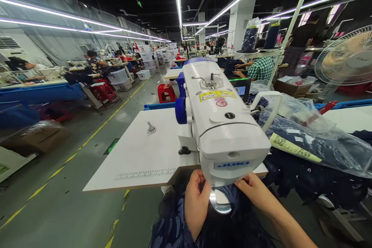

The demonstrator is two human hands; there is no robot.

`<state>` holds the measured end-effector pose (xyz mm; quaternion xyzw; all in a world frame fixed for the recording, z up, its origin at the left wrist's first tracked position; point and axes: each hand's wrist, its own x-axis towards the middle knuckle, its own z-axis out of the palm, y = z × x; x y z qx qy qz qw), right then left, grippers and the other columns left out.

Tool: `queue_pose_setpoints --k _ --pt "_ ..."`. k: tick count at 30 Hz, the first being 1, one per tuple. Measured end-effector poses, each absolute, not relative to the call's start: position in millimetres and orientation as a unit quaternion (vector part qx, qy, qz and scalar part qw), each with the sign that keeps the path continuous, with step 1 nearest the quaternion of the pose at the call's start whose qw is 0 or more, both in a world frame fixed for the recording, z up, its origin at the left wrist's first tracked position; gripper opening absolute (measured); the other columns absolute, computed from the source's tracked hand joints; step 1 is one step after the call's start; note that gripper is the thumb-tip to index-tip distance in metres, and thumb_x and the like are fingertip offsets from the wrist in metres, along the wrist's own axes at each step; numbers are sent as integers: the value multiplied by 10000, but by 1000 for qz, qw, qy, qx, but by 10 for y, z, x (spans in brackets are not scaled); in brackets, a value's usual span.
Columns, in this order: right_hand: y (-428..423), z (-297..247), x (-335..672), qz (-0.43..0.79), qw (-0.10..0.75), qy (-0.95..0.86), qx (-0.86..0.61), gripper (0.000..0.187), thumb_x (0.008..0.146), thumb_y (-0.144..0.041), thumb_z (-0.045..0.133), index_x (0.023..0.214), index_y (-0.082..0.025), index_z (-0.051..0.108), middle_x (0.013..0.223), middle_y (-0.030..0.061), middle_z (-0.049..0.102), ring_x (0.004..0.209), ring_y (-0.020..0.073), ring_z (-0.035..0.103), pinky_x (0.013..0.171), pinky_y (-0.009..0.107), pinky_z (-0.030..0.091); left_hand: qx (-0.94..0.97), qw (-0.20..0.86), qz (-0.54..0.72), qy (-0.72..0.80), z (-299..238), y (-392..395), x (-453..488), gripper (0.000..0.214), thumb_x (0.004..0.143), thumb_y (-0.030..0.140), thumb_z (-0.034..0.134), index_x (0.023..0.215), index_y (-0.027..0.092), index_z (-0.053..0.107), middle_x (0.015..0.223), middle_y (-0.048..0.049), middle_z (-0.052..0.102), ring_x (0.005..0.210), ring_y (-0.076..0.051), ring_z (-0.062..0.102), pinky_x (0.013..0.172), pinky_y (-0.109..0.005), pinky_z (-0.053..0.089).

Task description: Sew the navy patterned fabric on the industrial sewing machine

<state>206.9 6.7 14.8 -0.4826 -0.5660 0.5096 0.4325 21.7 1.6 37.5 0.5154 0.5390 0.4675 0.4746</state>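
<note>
A white sewing machine (pixel 223 124) stands on a white table (pixel 139 155) right in front of me. Dark navy fabric (pixel 229 217) lies under its head, at the near edge. My left hand (pixel 196 203) rests on the fabric just left of the machine's head, fingers curled and pressed onto the cloth. My right hand (pixel 255 192) holds the fabric at the right of the head, fingers reaching under the machine. The needle area is hidden by the machine's body.
A clear plastic bag of dark garments with a yellow label (pixel 316 139) lies at the right. A fan (pixel 348 58) stands far right. Thread cones (pixel 251 33) sit on a stand behind. Other workers sit at tables across the aisle (pixel 95 64). Red stools (pixel 166 91) stand ahead.
</note>
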Motion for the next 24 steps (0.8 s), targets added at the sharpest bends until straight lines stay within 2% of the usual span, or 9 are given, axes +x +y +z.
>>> queue_pose_setpoints --k 4,10,17,24 --pt "65 106 2076 512 437 -563 -480 25 832 -231 512 848 -218 526 807 -1 606 792 177 548 781 285 436 513 475 475 534 375 14 215 129 793 302 566 848 187 584 839 -37 676 836 -196 627 810 -286 461" --pt "56 111 2099 510 432 -562 -487 55 832 -255 524 844 -211 555 824 19 620 811 197 570 798 310 453 514 475 470 537 385 30 216 117 804 302 555 832 192 582 820 -39 673 818 -198 626 789 -292 465" --pt "45 222 2074 516 430 -559 -486 238 828 -286 539 1035 -202 620 873 52 682 878 234 624 876 349 466 515 475 455 549 413 6 228 101 798 295 542 825 198 543 793 -31 615 787 -191 582 789 -303 450" --pt "53 158 2096 508 433 -558 -492 317 825 -292 560 1120 -193 623 890 52 719 906 236 646 899 339 472 521 474 451 548 356 9 230 110 797 293 535 833 191 517 828 -46 592 823 -197 564 832 -318 432"
